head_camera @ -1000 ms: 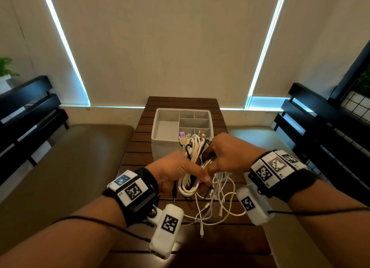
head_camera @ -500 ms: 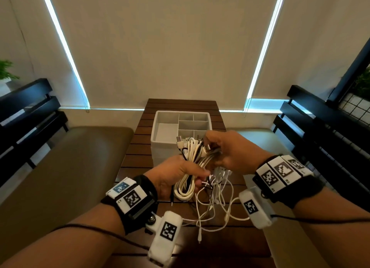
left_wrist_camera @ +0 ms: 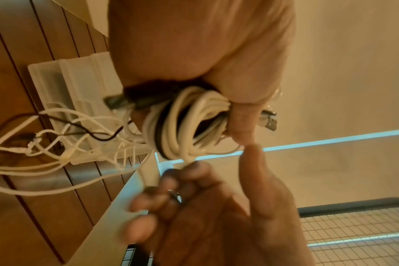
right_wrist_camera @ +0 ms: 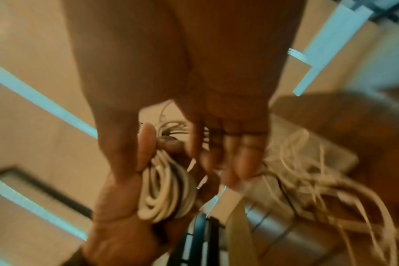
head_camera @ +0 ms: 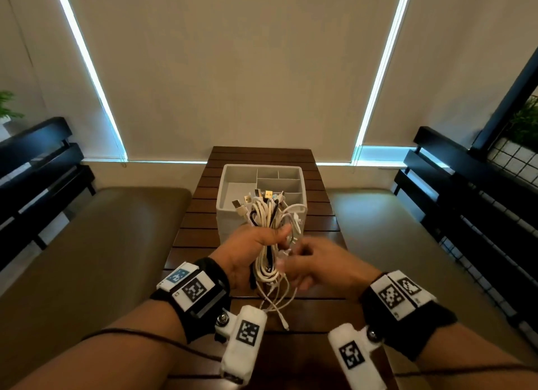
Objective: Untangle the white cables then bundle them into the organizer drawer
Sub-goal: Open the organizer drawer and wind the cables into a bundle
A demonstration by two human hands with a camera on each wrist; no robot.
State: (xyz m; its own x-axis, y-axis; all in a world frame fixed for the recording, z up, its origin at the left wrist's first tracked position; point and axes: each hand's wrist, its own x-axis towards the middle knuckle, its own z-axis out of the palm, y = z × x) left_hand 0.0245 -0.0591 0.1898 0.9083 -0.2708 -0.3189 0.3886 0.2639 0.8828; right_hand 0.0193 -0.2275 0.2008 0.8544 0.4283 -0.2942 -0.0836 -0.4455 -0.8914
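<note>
Left hand (head_camera: 247, 255) was raised over the near end of the wooden table (head_camera: 203, 215), fingers wrapped around a coiled bundle of white cables (head_camera: 269, 229), thumb up and pressed against the coil's right side. Bundle stood roughly upright in the fist, plug ends fanned out at the top, loops hanging below the palm. At least one black cable (head_camera: 253, 216) ran through the same coil.

Right hand (head_camera: 314, 266) sat just right of the bundle, palm turned in, fingers loosely curled near the lower loops. Motion blur there; can't tell whether it actually held a strand.

Thin loose strands (head_camera: 276, 299) trailed from the bundle's bottom toward the near table edge, still tangled.

Organizer drawer (head_camera: 233, 186), white with divided compartments, sat on the table just beyond the hands, directly behind the bundle's plug ends. Cables weren't in it.
</note>
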